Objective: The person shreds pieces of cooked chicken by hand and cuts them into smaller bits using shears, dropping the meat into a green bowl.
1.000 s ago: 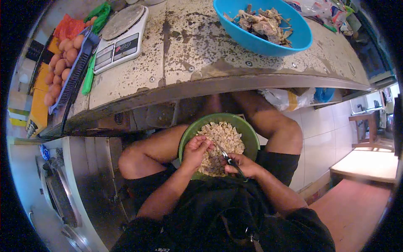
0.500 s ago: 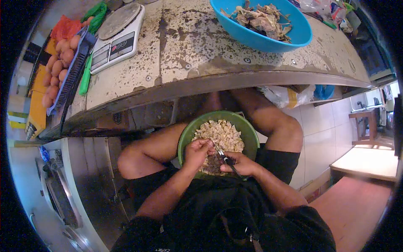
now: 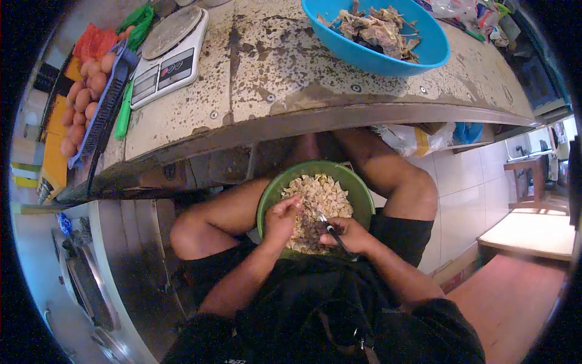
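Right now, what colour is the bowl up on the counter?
Bright blue bowl, seen best in the head view.

Scissors [image 3: 333, 230] in my right hand [image 3: 348, 235]: tips now drawn back toward 4 o'clock. My left hand [image 3: 282, 219]: fingertips eased toward 11 o'clock. Both nearly met half a second ago; a visible gap now separates them, left fingertips at the tips' 10 o'clock.

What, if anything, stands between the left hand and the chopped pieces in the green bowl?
Nothing visible: the left hand is over the open green bowl, above the chopped pieces. The black-handled tool in the right hand points in from the side.
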### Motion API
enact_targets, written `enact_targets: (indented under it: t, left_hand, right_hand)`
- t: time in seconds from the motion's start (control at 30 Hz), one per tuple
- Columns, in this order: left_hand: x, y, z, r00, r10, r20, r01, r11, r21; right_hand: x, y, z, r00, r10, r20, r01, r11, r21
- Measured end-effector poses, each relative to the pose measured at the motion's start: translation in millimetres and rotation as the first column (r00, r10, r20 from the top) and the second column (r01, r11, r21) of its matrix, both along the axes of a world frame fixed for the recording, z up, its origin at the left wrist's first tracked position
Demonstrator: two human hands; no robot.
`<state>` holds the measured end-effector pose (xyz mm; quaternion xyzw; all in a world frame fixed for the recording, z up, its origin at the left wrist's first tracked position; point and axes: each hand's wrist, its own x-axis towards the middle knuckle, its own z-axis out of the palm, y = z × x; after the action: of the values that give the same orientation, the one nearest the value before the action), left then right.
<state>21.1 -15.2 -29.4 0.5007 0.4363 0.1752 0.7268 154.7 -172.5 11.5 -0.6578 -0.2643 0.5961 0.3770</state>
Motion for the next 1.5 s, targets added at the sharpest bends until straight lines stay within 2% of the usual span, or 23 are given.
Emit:
enact_targets:
  t: [0.1, 0.17, 0.2, 0.27, 0.3, 0.37, 0.47, 0.7, 0.8, 0.87, 1.0, 1.03, 1.07, 1.1, 1.17, 1.2, 1.27, 1.3, 1.37, 1.4, 1.47, 1.5]
  left_hand:
    - [1.8, 3.3, 6.2, 0.999, 0.021, 0.040, -0.021, 1.000, -0.012]
    - [3.1, 4.2, 8.3, 0.983, 0.087, 0.160, -0.081, 0.996, -0.044]
    - [2.3, 5.4, 8.5, 0.983, 0.086, 0.160, -0.080, 0.996, -0.044]
    - [-0.2, 7.9, 9.2, 0.986, -0.024, 0.165, 0.026, 1.000, -0.009]
    - [-0.3, 7.0, 10.5, 0.986, -0.026, 0.165, 0.028, 1.000, -0.009]
    - [-1.0, 5.1, 13.2, 0.993, -0.103, 0.057, 0.099, 0.993, 0.063]
    - [-3.3, 6.7, 6.2, 0.990, -0.137, 0.012, 0.136, 0.988, 0.069]
    - [-6.4, 6.1, 1.7, 0.988, -0.156, -0.004, 0.155, 0.983, 0.101]
    - [-6.2, 5.0, 8.6, 0.986, -0.168, 0.007, 0.167, 0.983, 0.070]
    - [-4.2, 4.4, 20.3, 0.986, -0.163, -0.041, 0.166, 0.984, 0.072]
    - [-7.3, 8.4, 14.1, 0.977, -0.192, -0.095, 0.203, 0.972, 0.116]
    - [-11.0, 12.2, 2.9, 0.951, -0.229, -0.205, 0.296, 0.866, 0.403]
    - [-14.5, 14.4, -8.1, 0.919, -0.227, -0.321, 0.387, 0.667, 0.637]
    - [-13.9, 14.6, -2.4, 0.919, -0.227, -0.323, 0.389, 0.666, 0.636]
    - [-8.8, 17.4, 16.4, 0.889, -0.229, -0.397, 0.459, 0.452, 0.765]
    - [-3.8, 23.3, 14.8, 0.886, -0.232, -0.401, 0.463, 0.446, 0.766]
    - [9.1, 35.2, 6.7, 0.750, -0.294, -0.593, 0.661, 0.346, 0.666]
    - [16.0, 39.9, 10.0, 0.750, -0.293, -0.593, 0.661, 0.343, 0.667]
    - [27.9, 45.8, 17.7, 0.715, -0.205, -0.669, 0.696, 0.115, 0.709]
    - [31.9, 46.2, 16.1, 0.715, -0.204, -0.669, 0.696, 0.111, 0.710]
    - [40.0, 46.6, 12.6, 0.559, -0.183, -0.809, 0.822, -0.008, 0.570]
    - [41.9, 47.6, 8.4, 0.556, -0.185, -0.810, 0.823, -0.015, 0.568]
  right_hand:
    - [5.1, -1.3, 5.3, 1.000, 0.020, -0.014, -0.020, 1.000, -0.011]
    - [7.1, -2.9, 4.0, 0.992, 0.126, -0.030, -0.125, 0.992, 0.021]
    - [7.1, -1.7, 7.2, 0.992, 0.125, -0.030, -0.124, 0.992, 0.022]
    - [7.0, 0.3, 14.5, 0.989, 0.132, -0.073, -0.127, 0.989, 0.074]
    - [6.8, -0.5, 12.7, 0.989, 0.131, -0.073, -0.126, 0.989, 0.074]
    - [6.4, -1.8, 6.3, 0.989, 0.142, -0.035, -0.139, 0.987, 0.080]
    - [6.4, -1.8, 4.0, 0.987, 0.151, -0.050, -0.149, 0.987, 0.058]
    - [6.1, -0.7, 2.5, 0.986, 0.154, -0.064, -0.152, 0.988, 0.026]
    - [6.3, -3.4, -7.3, 0.979, 0.205, 0.025, -0.205, 0.978, 0.023]
    - [6.4, -3.2, -7.4, 0.965, 0.219, 0.148, -0.226, 0.974, 0.033]
    - [5.7, -1.0, 6.7, 0.949, 0.176, 0.262, -0.199, 0.978, 0.064]
    - [7.6, -0.7, 8.2, 0.958, 0.133, 0.253, -0.150, 0.988, 0.046]
    - [9.9, -0.2, 8.6, 0.966, 0.089, 0.244, -0.099, 0.995, 0.028]
    - [13.5, 0.5, 8.1, 0.966, 0.089, 0.243, -0.099, 0.995, 0.029]
    - [20.1, 1.1, 6.1, 0.973, -0.013, 0.232, 0.012, 1.000, 0.006]
    - [20.4, 0.9, 2.8, 0.973, -0.019, 0.229, 0.017, 1.000, 0.011]
    - [21.9, 0.9, -4.4, 0.971, -0.081, 0.227, 0.078, 0.997, 0.020]
    - [20.5, 1.8, -1.3, 0.970, -0.082, 0.227, 0.079, 0.997, 0.023]
    - [16.7, 3.0, 5.7, 0.940, -0.131, 0.315, 0.090, 0.986, 0.140]
    - [18.0, 3.2, 7.4, 0.939, -0.135, 0.316, 0.093, 0.985, 0.144]
    - [19.9, 2.3, 8.5, 0.946, -0.116, 0.304, 0.088, 0.990, 0.107]
    - [19.8, 1.6, 7.3, 0.945, -0.124, 0.302, 0.095, 0.989, 0.109]
